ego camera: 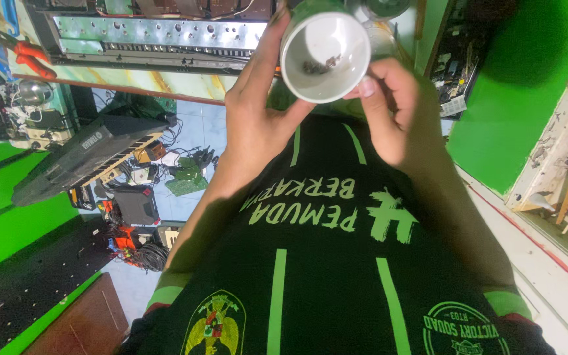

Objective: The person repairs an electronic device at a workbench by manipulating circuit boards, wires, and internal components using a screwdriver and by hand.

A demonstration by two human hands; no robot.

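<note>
One small round white plastic cup [325, 56], tipped mouth toward the camera, dark bits inside; left hand [258, 125] closed on its side, right hand [389, 108] pinching the rim; risk: further tilt spills the bits onto black green-striped shirt [323, 263].

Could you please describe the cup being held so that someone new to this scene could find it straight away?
Start at the black shirt with green stripes and follow both forearms up. Between the left hand and right hand sits a white cup, its mouth facing the camera, the only round white vessel there, with small dark bits inside.
</note>
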